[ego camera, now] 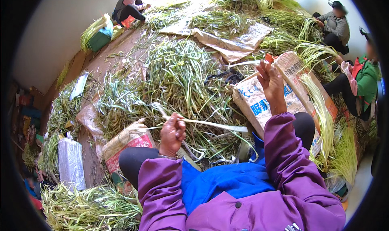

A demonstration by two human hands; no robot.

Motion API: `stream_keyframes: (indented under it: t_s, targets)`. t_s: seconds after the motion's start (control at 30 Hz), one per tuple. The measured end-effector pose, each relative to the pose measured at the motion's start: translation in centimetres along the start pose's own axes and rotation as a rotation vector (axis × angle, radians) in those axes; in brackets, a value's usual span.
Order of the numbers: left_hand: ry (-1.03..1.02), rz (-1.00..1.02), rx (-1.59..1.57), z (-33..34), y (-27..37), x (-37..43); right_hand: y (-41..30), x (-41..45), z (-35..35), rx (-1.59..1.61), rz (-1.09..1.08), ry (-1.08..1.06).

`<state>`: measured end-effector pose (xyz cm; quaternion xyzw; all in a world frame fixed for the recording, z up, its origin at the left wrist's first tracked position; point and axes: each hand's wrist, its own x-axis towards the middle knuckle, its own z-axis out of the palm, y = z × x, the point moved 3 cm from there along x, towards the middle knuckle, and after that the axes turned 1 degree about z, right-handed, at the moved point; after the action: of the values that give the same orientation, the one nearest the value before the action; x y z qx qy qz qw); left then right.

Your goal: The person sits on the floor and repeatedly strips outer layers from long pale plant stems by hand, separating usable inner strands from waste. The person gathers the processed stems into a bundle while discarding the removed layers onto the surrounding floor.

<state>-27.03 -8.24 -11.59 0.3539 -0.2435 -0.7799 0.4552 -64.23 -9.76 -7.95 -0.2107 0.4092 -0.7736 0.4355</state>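
In front of my lap, my left hand [172, 133] is closed around a pale leafy stalk [217, 126], whose flat end points right. Whitish leaf ends also stick out from that hand to the left and below. Raised higher, my right hand [270, 82] pinches a thin pale leaf strip [244, 63] at its fingertips. Below the right hand stands a printed bag [258, 101], apart from my fingers. A bundle of long yellow-green stalks [317, 118] lies over the right-hand bag. A large heap of green leaves [182, 76] spreads beyond my knees.
A red-and-tan sack [130, 144] leans by my left knee, near a white wrapped block [71, 164]. More leaves [91, 205] lie at lower left. People sit at the right, one in a green vest [366, 79], and another person [129, 6] sits far back. A flattened sack [228, 42] covers the floor.
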Motion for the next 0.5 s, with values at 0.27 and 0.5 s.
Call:
stream_keyframes:
  t_s: [0.27, 0.5]
  targets:
    - [0.093, 0.11, -0.145, 0.1, -0.4, 0.3, 12.4, -11.0, 3.2, -0.957, 0.476, -0.958]
    - [-0.05, -0.072, 0.038, 3.1, -3.0, -1.0, 10.4, -11.2, 8.9, -0.099, 0.527, -0.56]
